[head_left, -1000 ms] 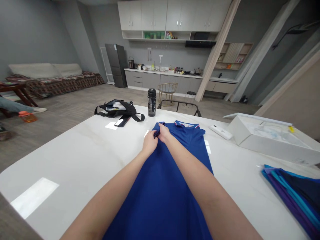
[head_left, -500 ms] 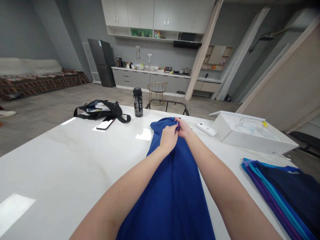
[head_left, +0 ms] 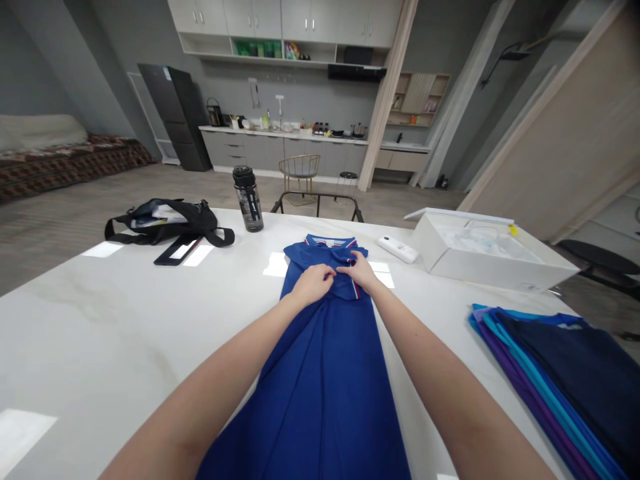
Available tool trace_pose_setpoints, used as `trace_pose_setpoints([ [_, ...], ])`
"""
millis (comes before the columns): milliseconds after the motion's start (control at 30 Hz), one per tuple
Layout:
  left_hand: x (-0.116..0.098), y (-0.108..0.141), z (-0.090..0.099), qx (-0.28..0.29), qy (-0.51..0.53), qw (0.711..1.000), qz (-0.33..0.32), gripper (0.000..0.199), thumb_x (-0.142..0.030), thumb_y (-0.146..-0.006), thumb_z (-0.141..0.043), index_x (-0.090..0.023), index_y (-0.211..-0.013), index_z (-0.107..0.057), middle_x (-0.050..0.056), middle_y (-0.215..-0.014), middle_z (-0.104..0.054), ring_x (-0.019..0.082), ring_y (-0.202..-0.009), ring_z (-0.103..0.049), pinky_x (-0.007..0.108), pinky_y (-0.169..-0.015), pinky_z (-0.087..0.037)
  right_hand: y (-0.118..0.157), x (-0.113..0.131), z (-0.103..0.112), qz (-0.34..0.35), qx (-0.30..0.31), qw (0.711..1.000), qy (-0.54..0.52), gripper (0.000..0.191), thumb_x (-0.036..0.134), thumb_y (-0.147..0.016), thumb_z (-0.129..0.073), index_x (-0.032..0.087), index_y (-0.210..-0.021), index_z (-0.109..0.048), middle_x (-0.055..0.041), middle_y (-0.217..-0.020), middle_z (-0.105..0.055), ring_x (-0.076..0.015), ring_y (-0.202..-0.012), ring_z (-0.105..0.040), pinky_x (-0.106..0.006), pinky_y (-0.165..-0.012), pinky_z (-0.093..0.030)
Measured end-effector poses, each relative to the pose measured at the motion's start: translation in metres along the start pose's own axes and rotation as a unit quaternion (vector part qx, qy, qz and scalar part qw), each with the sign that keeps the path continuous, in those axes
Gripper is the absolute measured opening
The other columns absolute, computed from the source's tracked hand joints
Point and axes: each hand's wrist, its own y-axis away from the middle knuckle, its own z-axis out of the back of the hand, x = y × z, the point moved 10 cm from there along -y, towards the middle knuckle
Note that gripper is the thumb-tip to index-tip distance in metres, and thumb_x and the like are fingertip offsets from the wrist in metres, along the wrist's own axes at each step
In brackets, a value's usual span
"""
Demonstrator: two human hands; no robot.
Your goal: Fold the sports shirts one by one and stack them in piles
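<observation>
A blue polo shirt, folded lengthwise, lies on the white table with its collar at the far end. Red and white stripes trim the collar and a sleeve cuff. Over the upper part of the shirt, my left hand has its fingers curled together at the cloth; its fingertips are partly hidden. My right hand rests at the folded-in sleeve just right of it, thumb and forefinger apart. Both hands are close together, below the collar.
On the table are a black bag, a phone, a dark bottle, a white remote-like device and an open white box. A stack of folded garments lies at right. A chair stands beyond the far edge.
My hands have come apart slightly, and the bunched cloth they pinched is released and spread. The collar and striped cuff now show. The view has shifted a little to the right.
</observation>
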Motion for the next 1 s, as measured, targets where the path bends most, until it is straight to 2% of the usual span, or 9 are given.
trace_pose_setpoints([
  [133, 0.031, -0.006, 0.007, -0.029, -0.086, 0.996, 0.013, 0.036, -0.013, -0.092, -0.046, -0.017, -0.12, -0.07, 0.01, -0.123, -0.068, 0.023, -0.116, -0.062, 0.034, -0.107, -0.046, -0.012, -0.002, 0.001, -0.016, 0.005, 0.991, 0.135, 0.021, 0.033, -0.089, -0.062, 0.018, -0.101, -0.073, -0.0123, -0.105, -0.074, -0.0264, -0.103, -0.068, -0.036, -0.092, -0.05],
  [233, 0.046, -0.007, -0.005, -0.019, -0.143, 0.989, 0.02, 0.042, -0.026, -0.099, -0.047, -0.015, -0.137, -0.059, 0.015, -0.142, -0.057, 0.027, -0.13, -0.055, 0.039, -0.114, -0.039, -0.018, -0.006, 0.01, -0.05, -0.032, 0.985, 0.161, 0.039, 0.042, -0.1, -0.043, 0.017, -0.1, -0.073, -0.0189, -0.104, -0.073, -0.0317, -0.106, -0.068, -0.043, -0.092, -0.05],
  [367, 0.059, -0.007, -0.025, 0.013, -0.173, 0.983, 0.06, 0.048, -0.042, -0.102, -0.043, -0.016, -0.139, -0.057, 0.017, -0.148, -0.053, 0.03, -0.14, -0.046, 0.046, -0.12, -0.029, -0.018, -0.011, 0.009, -0.07, -0.047, 0.967, 0.239, 0.038, 0.042, -0.1, -0.045, 0.013, -0.106, -0.069, -0.0242, -0.106, -0.07, -0.0361, -0.107, -0.066, -0.049, -0.091, -0.048],
  [533, 0.042, -0.011, -0.029, -0.004, -0.165, 0.985, 0.044, 0.056, -0.049, -0.1, -0.043, -0.022, -0.149, -0.048, 0.013, -0.16, -0.039, 0.032, -0.149, -0.032, 0.052, -0.124, -0.016, -0.007, 0.013, 0.007, 0.015, -0.086, 0.942, 0.323, 0.036, 0.035, -0.1, -0.045, 0.014, -0.127, -0.056, -0.0212, -0.115, -0.066, -0.0341, -0.111, -0.062, -0.046, -0.092, -0.047],
  [600, 0.036, -0.015, -0.036, 0.028, -0.159, 0.986, 0.038, 0.055, -0.048, -0.101, -0.041, -0.023, -0.15, -0.047, 0.012, -0.161, -0.038, 0.032, -0.15, -0.03, 0.055, -0.124, -0.015, 0.002, 0.031, 0.006, 0.082, -0.11, 0.933, 0.334, 0.036, 0.031, -0.099, -0.046, 0.014, -0.13, -0.054, -0.0209, -0.125, -0.061, -0.0342, -0.119, -0.056, -0.045, -0.096, -0.044],
  [700, 0.04, -0.018, -0.046, 0.074, -0.147, 0.985, 0.058, 0.054, -0.049, -0.101, -0.04, -0.024, -0.149, -0.048, 0.012, -0.159, -0.041, 0.033, -0.148, -0.034, 0.058, -0.121, -0.02, 0.013, 0.041, -0.017, 0.154, -0.04, 0.93, 0.331, 0.034, 0.03, -0.1, -0.045, 0.017, -0.127, -0.059, -0.0182, -0.131, -0.059, -0.0315, -0.121, -0.053, -0.044, -0.102, -0.041],
  [767, 0.044, -0.021, -0.041, 0.047, -0.155, 0.985, 0.059, 0.056, -0.048, -0.101, -0.04, -0.024, -0.15, -0.047, 0.012, -0.16, -0.039, 0.033, -0.149, -0.032, 0.058, -0.122, -0.019, 0.018, 0.035, -0.035, 0.162, 0.026, 0.931, 0.325, 0.037, 0.033, -0.102, -0.042, 0.018, -0.13, -0.061, -0.0167, -0.137, -0.058, -0.0304, -0.125, -0.052, -0.044, -0.105, -0.039],
  [867, 0.062, -0.021, -0.029, -0.002, -0.163, 0.983, 0.089, 0.058, -0.048, -0.1, -0.04, -0.02, -0.15, -0.048, 0.013, -0.161, -0.036, 0.034, -0.15, -0.029, 0.054, -0.123, -0.018, 0.019, 0.017, -0.047, 0.133, 0.077, 0.933, 0.325, 0.048, 0.041, -0.105, -0.035, 0.022, -0.145, -0.051, -0.013, -0.155, -0.045, -0.0315, -0.142, -0.038, -0.053, -0.116, -0.029],
  [1000, 0.078, -0.019, -0.027, 0.014, -0.163, 0.98, 0.111, 0.058, -0.049, -0.101, -0.038, -0.017, -0.148, -0.05, 0.014, -0.157, -0.044, 0.034, -0.148, -0.033, 0.051, -0.122, -0.022, 0.015, -0.002, -0.051, 0.086, 0.097, 0.935, 0.331, 0.056, 0.052, -0.105, -0.031, 0.03, -0.155, -0.039, -0.0075, -0.165, -0.028, -0.0328, -0.152, -0.02, -0.066, -0.118, -0.01],
])
